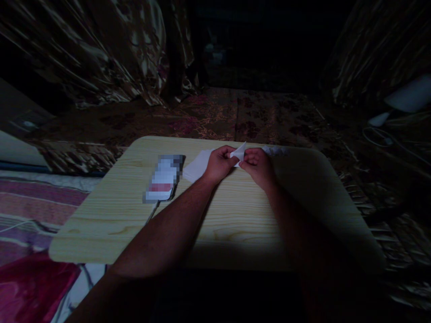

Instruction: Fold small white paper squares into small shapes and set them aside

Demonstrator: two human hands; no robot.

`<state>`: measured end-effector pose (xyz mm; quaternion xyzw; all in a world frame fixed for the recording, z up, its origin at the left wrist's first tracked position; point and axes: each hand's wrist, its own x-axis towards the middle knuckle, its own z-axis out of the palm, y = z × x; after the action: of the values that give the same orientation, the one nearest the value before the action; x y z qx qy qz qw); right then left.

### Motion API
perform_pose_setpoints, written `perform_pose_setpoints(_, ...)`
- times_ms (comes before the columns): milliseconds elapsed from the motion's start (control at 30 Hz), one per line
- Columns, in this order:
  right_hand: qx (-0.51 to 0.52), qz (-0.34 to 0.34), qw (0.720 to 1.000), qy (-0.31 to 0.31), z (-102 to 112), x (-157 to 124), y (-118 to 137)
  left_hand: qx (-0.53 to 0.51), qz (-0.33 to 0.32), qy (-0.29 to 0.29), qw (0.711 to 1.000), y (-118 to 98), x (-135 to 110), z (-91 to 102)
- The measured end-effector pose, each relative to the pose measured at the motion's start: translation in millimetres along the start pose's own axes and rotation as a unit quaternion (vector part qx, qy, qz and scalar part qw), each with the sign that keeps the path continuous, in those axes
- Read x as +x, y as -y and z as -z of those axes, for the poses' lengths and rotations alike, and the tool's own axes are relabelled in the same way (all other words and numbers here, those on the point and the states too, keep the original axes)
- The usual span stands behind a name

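Between my two hands, above the far half of a pale wooden table (235,224), is a small folded piece of white paper (238,152) with a pointed tip sticking up. My left hand (220,163) pinches its left side between thumb and fingers. On the other side, my right hand (257,163) grips the paper's lower right edge with the thumb and curled fingers. Flat white sheets of paper (198,166) lie on the table just left of my left hand. Behind my right hand sits a row of small folded white paper pieces (278,151), partly hidden and dim.
A phone (163,177) with a blurred screen lies on the table's left, a white cable (153,211) running from its lower end. A white lamp (409,96) stands at the far right. Patterned cloth (215,112) and curtains (141,40) are behind; striped bedding (50,197) is at left.
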<state>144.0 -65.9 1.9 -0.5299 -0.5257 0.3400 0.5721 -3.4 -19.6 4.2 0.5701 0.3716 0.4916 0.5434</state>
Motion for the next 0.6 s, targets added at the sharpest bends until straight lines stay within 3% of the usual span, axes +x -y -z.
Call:
perform_pose_setpoints(400,-0.036,0.035,0.999,0.021,-2.7,-2.9,-1.1,0.001,-0.001,-0.006,1.000,-1.8,-1.7,-1.4)
perform_pose_setpoints(600,-0.049,0.054,0.997,-0.003,-2.7,-2.0,-6.8,0.015,-0.008,-0.007,1.000,-0.3,-0.7,-0.5)
